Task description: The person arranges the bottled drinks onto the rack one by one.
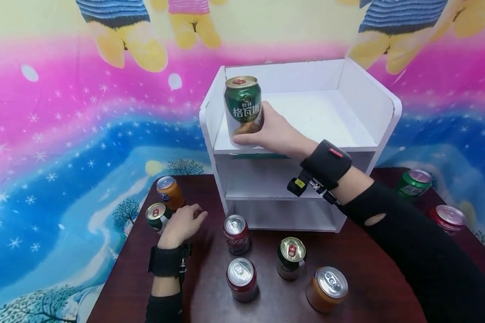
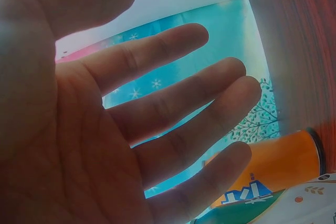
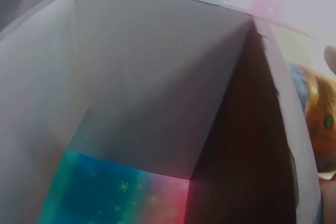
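I am clamping my right grip (image 1: 280, 130) around a green-and-white can (image 1: 242, 101), my thumb lying across its lower front. I am holding it upright at the front left of the top board (image 1: 315, 116) of a white shelf unit (image 1: 388, 105); whether its base is touching the board, I cannot tell. My left grip (image 1: 182, 226) is reaching over the left part of the dark red-brown bench (image 1: 208, 291), its fingers (image 2: 173, 95) standing apart. Just beside it, a dark-green can (image 1: 156, 213) is standing, with an orange can (image 1: 171, 193) standing close behind; whether I am touching either, I cannot tell. In front of the unit, a farther red can (image 1: 236, 235) and a nearer red can (image 1: 241, 278) are standing in line, while a black can (image 1: 291, 260) and a front orange can (image 1: 327, 289) are standing to their right. Beyond my right sleeve (image 1: 412, 246), a bright-green can (image 1: 414, 184) and a right-hand red can (image 1: 448, 217) are showing.
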A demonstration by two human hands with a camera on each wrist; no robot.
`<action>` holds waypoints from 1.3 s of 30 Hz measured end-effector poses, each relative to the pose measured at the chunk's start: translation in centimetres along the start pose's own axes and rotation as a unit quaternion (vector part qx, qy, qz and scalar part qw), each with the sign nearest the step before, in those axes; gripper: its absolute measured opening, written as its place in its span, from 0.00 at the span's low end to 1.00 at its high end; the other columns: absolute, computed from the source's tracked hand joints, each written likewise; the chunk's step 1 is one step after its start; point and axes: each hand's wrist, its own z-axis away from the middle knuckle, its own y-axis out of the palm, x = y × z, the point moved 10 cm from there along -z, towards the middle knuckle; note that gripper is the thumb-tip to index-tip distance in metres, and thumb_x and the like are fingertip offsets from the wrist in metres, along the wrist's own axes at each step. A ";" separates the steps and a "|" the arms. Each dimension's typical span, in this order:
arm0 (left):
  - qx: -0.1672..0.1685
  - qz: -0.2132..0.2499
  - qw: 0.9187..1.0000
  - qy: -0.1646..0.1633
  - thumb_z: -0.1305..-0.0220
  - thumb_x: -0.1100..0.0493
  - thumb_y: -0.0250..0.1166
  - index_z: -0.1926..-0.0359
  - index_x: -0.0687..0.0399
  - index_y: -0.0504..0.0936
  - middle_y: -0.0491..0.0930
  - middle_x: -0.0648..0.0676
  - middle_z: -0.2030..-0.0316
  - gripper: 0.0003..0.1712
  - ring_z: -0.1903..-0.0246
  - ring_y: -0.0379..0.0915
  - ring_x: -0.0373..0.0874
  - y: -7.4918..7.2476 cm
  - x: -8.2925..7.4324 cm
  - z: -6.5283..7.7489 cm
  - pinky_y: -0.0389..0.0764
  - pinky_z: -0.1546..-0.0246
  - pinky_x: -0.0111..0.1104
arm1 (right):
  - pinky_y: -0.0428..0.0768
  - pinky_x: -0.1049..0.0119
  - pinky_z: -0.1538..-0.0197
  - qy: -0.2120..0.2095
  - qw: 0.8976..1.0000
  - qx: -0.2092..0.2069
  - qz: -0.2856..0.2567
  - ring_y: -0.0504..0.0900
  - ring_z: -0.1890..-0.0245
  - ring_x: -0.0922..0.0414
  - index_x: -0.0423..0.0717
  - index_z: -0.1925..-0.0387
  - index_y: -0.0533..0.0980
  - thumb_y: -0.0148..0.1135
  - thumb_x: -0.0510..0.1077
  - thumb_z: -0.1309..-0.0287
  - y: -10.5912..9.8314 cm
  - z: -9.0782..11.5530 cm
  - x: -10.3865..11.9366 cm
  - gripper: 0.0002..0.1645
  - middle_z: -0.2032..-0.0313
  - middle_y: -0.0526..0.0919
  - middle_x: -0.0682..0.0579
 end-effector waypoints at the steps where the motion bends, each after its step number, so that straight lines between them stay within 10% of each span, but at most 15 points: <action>1: 0.002 -0.001 1.000 0.000 0.32 0.49 0.57 0.52 0.58 0.80 0.77 0.51 0.72 0.18 0.78 0.70 0.41 0.1 0.0 0.0 0.72 0.75 0.35 | 0.67 0.60 0.43 -0.001 1.000 0.008 -0.015 0.70 0.47 0.58 0.47 0.36 0.56 0.72 0.50 0.52 0.0 0.0 -0.1 0.47 0.44 0.69 0.52; 39: 0.003 0.000 1.000 -0.007 0.32 0.48 0.56 0.51 0.58 0.79 0.77 0.51 0.72 0.20 0.78 0.70 0.41 -0.2 0.4 0.1 0.72 0.76 0.35 | 0.72 0.59 0.47 0.028 0.996 -0.036 0.072 0.73 0.49 0.56 0.43 0.38 0.57 0.69 0.58 0.49 0.6 0.3 -0.1 0.46 0.45 0.71 0.48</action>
